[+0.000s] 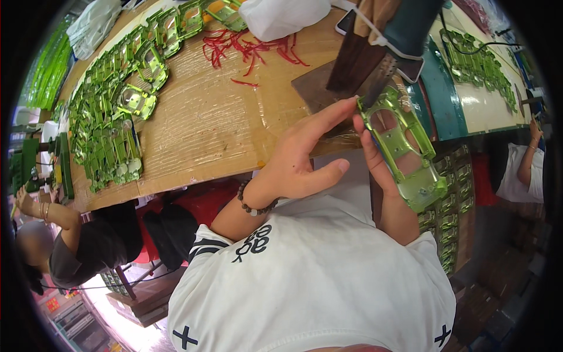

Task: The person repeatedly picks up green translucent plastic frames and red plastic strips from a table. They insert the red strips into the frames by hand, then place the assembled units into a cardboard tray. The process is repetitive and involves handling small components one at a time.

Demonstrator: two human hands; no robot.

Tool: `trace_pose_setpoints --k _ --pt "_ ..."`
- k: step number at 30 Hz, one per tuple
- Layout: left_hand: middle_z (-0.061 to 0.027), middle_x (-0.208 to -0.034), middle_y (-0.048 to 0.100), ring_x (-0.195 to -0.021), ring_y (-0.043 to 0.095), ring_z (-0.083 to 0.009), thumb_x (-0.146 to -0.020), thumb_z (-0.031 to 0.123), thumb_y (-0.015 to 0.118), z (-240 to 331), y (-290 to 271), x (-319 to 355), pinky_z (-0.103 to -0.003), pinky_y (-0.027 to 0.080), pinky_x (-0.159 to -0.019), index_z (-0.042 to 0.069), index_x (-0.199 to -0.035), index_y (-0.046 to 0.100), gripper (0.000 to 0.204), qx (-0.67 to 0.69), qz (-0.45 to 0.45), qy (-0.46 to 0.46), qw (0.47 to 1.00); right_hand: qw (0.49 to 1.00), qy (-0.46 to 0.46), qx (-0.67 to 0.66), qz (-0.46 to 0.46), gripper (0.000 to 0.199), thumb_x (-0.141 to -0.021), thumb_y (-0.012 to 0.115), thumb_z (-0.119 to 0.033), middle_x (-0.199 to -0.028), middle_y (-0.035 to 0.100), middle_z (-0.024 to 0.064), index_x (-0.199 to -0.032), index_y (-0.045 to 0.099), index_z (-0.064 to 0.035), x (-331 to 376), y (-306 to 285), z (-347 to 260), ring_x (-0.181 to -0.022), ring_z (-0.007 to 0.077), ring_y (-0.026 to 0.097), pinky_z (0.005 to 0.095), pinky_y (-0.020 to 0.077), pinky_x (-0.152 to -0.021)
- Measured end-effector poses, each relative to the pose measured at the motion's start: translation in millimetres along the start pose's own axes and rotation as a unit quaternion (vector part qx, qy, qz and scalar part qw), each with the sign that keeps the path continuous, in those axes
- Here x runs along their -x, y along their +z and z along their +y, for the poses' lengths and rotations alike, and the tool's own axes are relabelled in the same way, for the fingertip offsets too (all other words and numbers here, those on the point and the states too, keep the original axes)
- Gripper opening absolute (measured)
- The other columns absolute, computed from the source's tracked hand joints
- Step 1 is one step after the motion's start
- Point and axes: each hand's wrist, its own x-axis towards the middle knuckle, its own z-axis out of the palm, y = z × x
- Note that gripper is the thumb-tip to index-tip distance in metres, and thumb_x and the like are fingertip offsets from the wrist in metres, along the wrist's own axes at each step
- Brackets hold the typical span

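My right hand point(384, 176) grips the green toy-car body point(404, 149); my left hand point(305, 155) steadies its front, fingers spread. Held just beside the tool's blade point(378, 79), it could slip and get gouged.

table point(223, 129): sat ahead of both hands
car shells point(108, 126): piled on its left side
plastic strips point(249, 47): lay behind, mid-table
bag point(284, 16): just behind the strips

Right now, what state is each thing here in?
Green car shell: held up off the table, underside showing.
Right hand: gripping the shell from below.
Left hand: open, fingertip touching the shell's end.
Green shells on table: lying piled.
Red strips: scattered loose.
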Motion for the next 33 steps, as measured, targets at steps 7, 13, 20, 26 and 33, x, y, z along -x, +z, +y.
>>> trace_pose_setpoints --k 7,13,20,26,33 --pt "-0.017 -0.128 0.042 -0.112 0.046 -0.0231 -0.078 -0.001 0.046 -4 1 6 -0.033 0.036 -0.092 -0.001 -0.127 0.034 0.05 0.09 0.178 0.004 0.98 0.997 -0.009 0.034 0.073 0.04 -0.089 0.046 -0.03 -0.119 0.048 0.0199 -0.118 0.047 -0.0019 12 0 -5 -0.115 0.0397 0.039 0.0456 0.0388 -0.096" --pt "-0.0249 -0.126 0.04 -0.109 0.048 -0.0239 -0.078 0.001 0.041 -6 0 16 -0.034 0.039 -0.091 -0.004 -0.121 0.037 0.044 0.156 0.279 0.043 0.947 0.975 -0.18 0.111 0.073 0.052 -0.085 0.051 -0.027 -0.127 0.04 0.0211 -0.123 0.038 0.0047 36 23 -36 -0.117 0.0327 0.041 0.0451 0.0353 -0.096" --pt "-0.0244 -0.126 0.041 -0.106 0.049 -0.0202 -0.078 0.0 0.039 -5 2 8 -0.031 0.039 -0.089 -0.003 -0.12 0.038 0.043 0.131 0.261 0.022 0.956 0.387 -0.272 0.821 0.32 0.033 -0.072 0.063 -0.023 -0.08 0.06 0.0078 -0.095 0.061 -0.0003 -7 33 -193 -0.068 0.0129 0.053 0.0261 0.0452 -0.064" --pt "-0.0237 -0.123 0.045 -0.092 0.051 -0.015 -0.077 -0.003 0.041 -9 2 7 -0.026 0.04 -0.08 -0.004 -0.118 0.041 0.041 0.128 0.278 0.053 0.95 0.038 -0.317 0.904 0.285 0.024 -0.07 0.066 -0.022 -0.066 0.056 0.0133 -0.084 0.062 -0.0038 -69 17 -248 -0.064 0.0295 0.056 0.0385 0.0461 -0.065" --pt "-0.0207 -0.121 0.047 -0.089 0.05 -0.013 -0.076 -0.004 0.044 -4 2 17 -0.026 0.04 -0.079 -0.002 -0.114 0.044 0.039 0.111 0.306 0.047 0.944 0.095 -0.495 0.839 0.206 0.026 -0.079 0.061 -0.01 -0.091 0.062 0.0128 -0.103 0.059 -0.0019 -48 20 -222 -0.077 0.0192 0.06 0.0292 0.0466 -0.068"
